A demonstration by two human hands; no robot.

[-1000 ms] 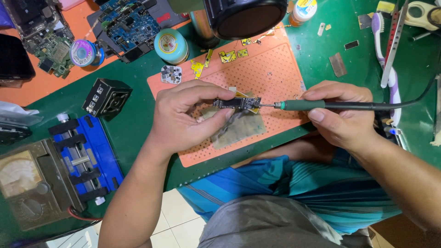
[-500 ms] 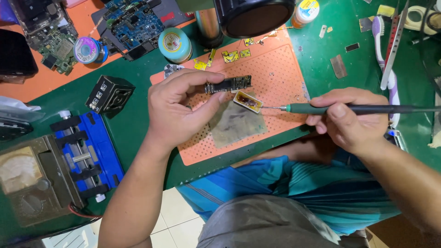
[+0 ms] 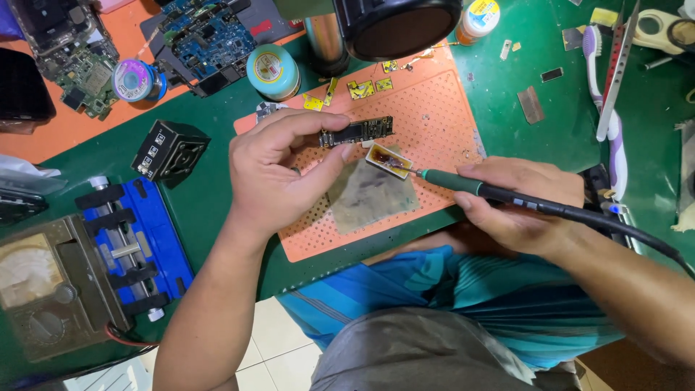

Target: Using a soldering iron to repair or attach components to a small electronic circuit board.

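My left hand (image 3: 279, 174) pinches a narrow dark circuit board (image 3: 357, 132) between thumb and fingers, holding it above the orange perforated mat (image 3: 441, 108). My right hand (image 3: 517, 203) grips a green-handled soldering iron (image 3: 463, 183) with a black cable. The iron's tip dips into a small rectangular tin of brown flux (image 3: 387, 158) on the mat. A stained grey cloth pad (image 3: 374, 195) lies just below the tin.
A blue board-holding jig (image 3: 134, 250) and an analogue meter (image 3: 43, 286) sit at left. A black cube-shaped holder (image 3: 170, 150), round tins (image 3: 273, 71), circuit boards (image 3: 206, 32), a magnifier lamp head (image 3: 398, 25), a white brush (image 3: 604, 80) and yellow tape bits surround the mat.
My left hand lifted the small board off the cloth pad and raised it up. The soldering iron tip moved from the board to the flux tin.
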